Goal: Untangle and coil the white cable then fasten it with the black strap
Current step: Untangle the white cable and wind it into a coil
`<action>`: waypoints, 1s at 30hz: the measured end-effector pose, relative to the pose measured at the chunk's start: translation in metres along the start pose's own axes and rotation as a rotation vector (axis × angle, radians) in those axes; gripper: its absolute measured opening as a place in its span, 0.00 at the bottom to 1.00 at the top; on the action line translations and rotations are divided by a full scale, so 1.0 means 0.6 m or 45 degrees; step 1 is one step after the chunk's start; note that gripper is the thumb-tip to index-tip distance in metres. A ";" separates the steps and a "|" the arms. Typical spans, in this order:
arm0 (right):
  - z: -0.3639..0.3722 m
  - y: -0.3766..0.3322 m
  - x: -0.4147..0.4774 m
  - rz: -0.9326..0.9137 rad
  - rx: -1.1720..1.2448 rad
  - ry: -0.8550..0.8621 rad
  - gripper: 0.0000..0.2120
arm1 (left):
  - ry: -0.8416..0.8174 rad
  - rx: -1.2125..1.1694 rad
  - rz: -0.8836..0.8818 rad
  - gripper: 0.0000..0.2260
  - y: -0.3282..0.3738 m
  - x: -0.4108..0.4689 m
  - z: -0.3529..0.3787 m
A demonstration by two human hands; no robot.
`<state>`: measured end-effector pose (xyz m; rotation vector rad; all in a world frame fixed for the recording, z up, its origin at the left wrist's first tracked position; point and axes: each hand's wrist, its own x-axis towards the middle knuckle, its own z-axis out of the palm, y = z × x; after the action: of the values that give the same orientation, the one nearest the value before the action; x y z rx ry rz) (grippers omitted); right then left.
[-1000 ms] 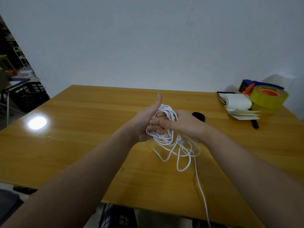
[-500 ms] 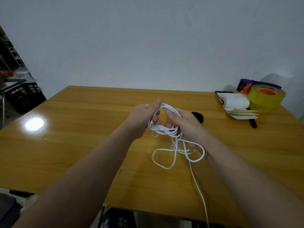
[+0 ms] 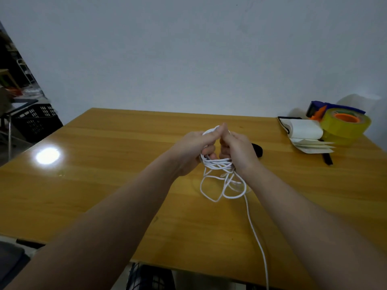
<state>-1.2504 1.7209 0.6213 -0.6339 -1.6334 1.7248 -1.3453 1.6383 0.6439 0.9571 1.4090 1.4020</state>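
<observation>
While both hands are raised together above the middle of the wooden table (image 3: pixel 117 155), we record that the white cable (image 3: pixel 217 164) is gathered between them as a loose bundle of turns. The left hand (image 3: pixel 192 149) has its fingers curled round the left side of the bundle, and the right hand (image 3: pixel 238 151) has its fingers curled round the right side. The two thumbs meet over the top of the loops.

Below the hands, several slack loops hang down to the tabletop, uneven and crossing one another. We cannot tell which strand passes over which. One free length runs from these loops straight toward the person and passes over the near edge of the table, so its long axis lies near to far.

We judge the coiling unfinished, since that length is not yet taken into the bundle.

We note that the black strap (image 3: pixel 258 150) lies flat on the table just beyond and to the right of the right hand, partly hidden by it. It is nearer the right hand, and the left hand is well placed to keep hold of the bundle during a reach.

A notebook (image 3: pixel 303 130) and a tape dispenser (image 3: pixel 343 124) stand at the far right corner, well apart from the work.
</observation>
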 end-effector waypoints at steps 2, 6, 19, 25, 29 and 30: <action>-0.007 -0.006 0.008 0.005 -0.116 -0.140 0.22 | 0.060 -0.176 0.064 0.17 -0.009 0.002 0.002; -0.022 -0.021 0.011 0.107 -0.136 -0.436 0.16 | 0.102 -0.470 0.134 0.15 -0.019 0.007 0.004; -0.021 -0.025 -0.013 0.350 -0.069 -0.747 0.05 | 0.104 -0.573 0.073 0.20 0.000 -0.002 -0.036; -0.022 -0.019 -0.019 0.330 0.066 -0.734 0.15 | 0.098 -0.703 0.027 0.22 0.002 -0.003 -0.035; -0.037 -0.009 -0.001 0.286 0.148 -0.517 0.18 | 0.200 -0.257 0.046 0.19 0.010 -0.004 -0.049; -0.041 -0.009 0.004 0.264 0.237 -0.481 0.19 | 0.212 -0.146 0.051 0.19 0.009 -0.005 -0.051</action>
<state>-1.2329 1.7391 0.6246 -0.4165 -1.6700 2.2260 -1.3738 1.6268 0.6483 0.8148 1.4198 1.6052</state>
